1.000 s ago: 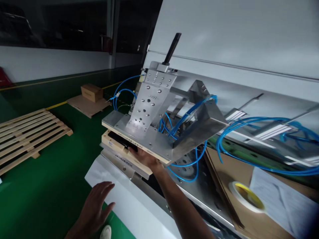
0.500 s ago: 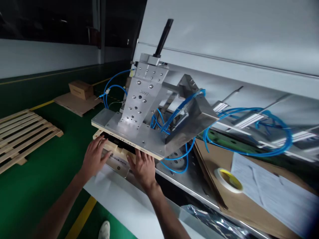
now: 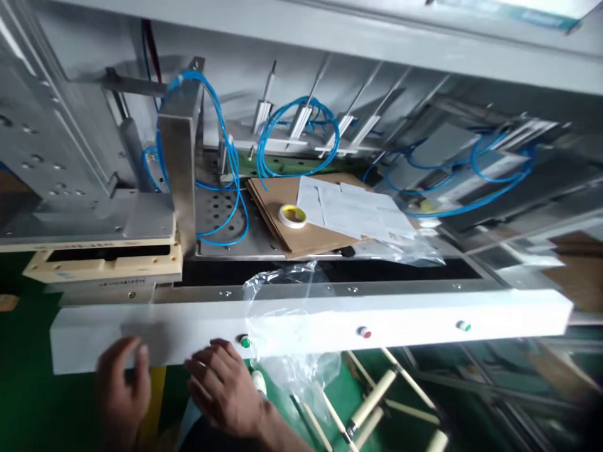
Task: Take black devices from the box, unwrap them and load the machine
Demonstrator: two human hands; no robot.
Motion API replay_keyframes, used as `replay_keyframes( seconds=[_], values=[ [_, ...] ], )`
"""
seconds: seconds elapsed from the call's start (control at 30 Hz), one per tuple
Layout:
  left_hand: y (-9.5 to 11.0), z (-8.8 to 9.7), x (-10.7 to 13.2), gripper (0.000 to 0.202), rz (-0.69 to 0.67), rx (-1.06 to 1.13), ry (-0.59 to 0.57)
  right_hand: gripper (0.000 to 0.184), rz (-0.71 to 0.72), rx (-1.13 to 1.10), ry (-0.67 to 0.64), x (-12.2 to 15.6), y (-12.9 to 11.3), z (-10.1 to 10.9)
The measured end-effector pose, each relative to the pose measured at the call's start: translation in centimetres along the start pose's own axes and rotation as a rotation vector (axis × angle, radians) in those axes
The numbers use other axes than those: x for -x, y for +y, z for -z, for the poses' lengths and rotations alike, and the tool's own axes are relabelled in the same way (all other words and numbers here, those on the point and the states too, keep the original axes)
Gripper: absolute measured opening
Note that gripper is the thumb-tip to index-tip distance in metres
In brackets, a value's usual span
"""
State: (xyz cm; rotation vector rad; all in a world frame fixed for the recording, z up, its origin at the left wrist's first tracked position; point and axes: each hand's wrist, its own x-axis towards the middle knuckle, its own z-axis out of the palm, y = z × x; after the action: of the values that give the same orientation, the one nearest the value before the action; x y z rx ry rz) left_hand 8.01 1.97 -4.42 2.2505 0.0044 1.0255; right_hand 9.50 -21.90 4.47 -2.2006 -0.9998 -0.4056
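In front of the machine's white front panel point(image 3: 306, 323), my left hand point(image 3: 122, 386) is held up with its thumb and fingers apart. It is smeared by motion, and nothing shows in it. My right hand point(image 3: 226, 386) hangs just right of it, with loosely bent, parted fingers and nothing visible in them. Nearest to that hand is a green push button point(image 3: 245, 341) on the panel. Above my left hand sits a cream-coloured slotted block point(image 3: 106, 267), under the metal plate of a fixture point(image 3: 75, 150) with a steel bracket point(image 3: 179, 163).
Clear plastic film point(image 3: 287, 314) drapes over the panel. Beyond it a roll of tape point(image 3: 293, 216) and paper sheets point(image 3: 358, 207) lie on cardboard point(image 3: 277, 232). Coiled blue air hoses point(image 3: 338, 135) and cylinders point(image 3: 301, 119) stand at the back. Below is a pale-tubed frame point(image 3: 372, 398).
Both hands have come off the cream block and moved down in front of the white panel. The view has swung right, bringing the buttons and more of the machine into sight.
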Motion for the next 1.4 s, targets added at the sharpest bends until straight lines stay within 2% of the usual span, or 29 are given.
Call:
replay_keyframes(
  seconds=[0.07, 0.13, 0.2, 0.27, 0.37, 0.57, 0.67, 0.77, 0.83, 0.97, 1.07, 1.17, 1.23, 1.3, 1.4],
  values=[
    [4.5, -1.9, 4.0, 0.026, -0.157, 0.01, -0.201, 0.04, -0.091, 0.015, 0.085, 5.1, 0.2, 1.8],
    [8.3, -3.9, 6.5, 0.031, -0.319, -0.012, -0.348, 0.034, -0.237, 0.082, 0.243, 9.6, 1.8, 3.8],
    [10.9, -5.4, 8.0, 0.044, -0.394, -0.05, -0.432, 0.026, -0.383, 0.202, 0.397, 13.5, 4.2, 6.0],
    [12.4, -6.4, 8.9, 0.059, -0.39, -0.106, -0.466, 0.019, -0.54, 0.377, 0.504, 17.1, 7.2, 8.6],
    [13.1, -7.2, 10.3, 0.072, -0.358, -0.189, -0.467, 0.027, -0.76, 0.588, 0.609, 22.5, 11.9, 13.2],
    [13.0, -7.6, 12.7, 0.077, -0.267, -0.224, -0.407, 0.049, -0.993, 0.716, 0.749, 33.2, 20.9, 23.3],
    [12.9, -7.7, 13.3, 0.077, -0.244, -0.255, -0.404, 0.058, -1.084, 0.758, 0.792, 36.8, 25.0, 28.1],
    [12.9, -7.9, 13.6, 0.075, -0.237, -0.303, -0.401, 0.06, -1.119, 0.787, 0.808, 38.7, 27.7, 31.3],
    [13.4, -8.1, 13.7, 0.074, -0.239, -0.333, -0.382, 0.058, -1.103, 0.796, 0.806, 39.2, 28.4, 32.1],
    [15.2, -9.1, 13.6, 0.07, -0.24, -0.421, -0.293, 0.058, -1.022, 0.795, 0.795, 39.7, 29.0, 31.9],
    [16.1, -9.9, 13.2, 0.062, -0.219, -0.496, -0.244, 0.054, -0.973, 0.92, 0.776, 40.0, 29.9, 32.0],
    [16.2, -10.0, 13.0, 0.052, -0.152, -0.437, -0.253, 0.05, -0.944, 1.001, 0.775, 39.9, 30.3, 32.5],
    [16.0, -9.3, 12.9, 0.048, -0.072, -0.321, -0.288, 0.051, -0.921, 1.002, 0.79, 39.3, 29.6, 32.3],
    [16.0, -8.3, 12.3, 0.045, 0.081, -0.217, -0.283, 0.056, -0.88, 0.998, 0.807, 38.1, 28.3, 31.2],
    [16.7, -7.4, 9.5, 0.046, 0.306, -0.156, -0.161, 0.055, -0.754, 0.942, 0.772, 33.9, 25.4, 27.6]
  ],
)
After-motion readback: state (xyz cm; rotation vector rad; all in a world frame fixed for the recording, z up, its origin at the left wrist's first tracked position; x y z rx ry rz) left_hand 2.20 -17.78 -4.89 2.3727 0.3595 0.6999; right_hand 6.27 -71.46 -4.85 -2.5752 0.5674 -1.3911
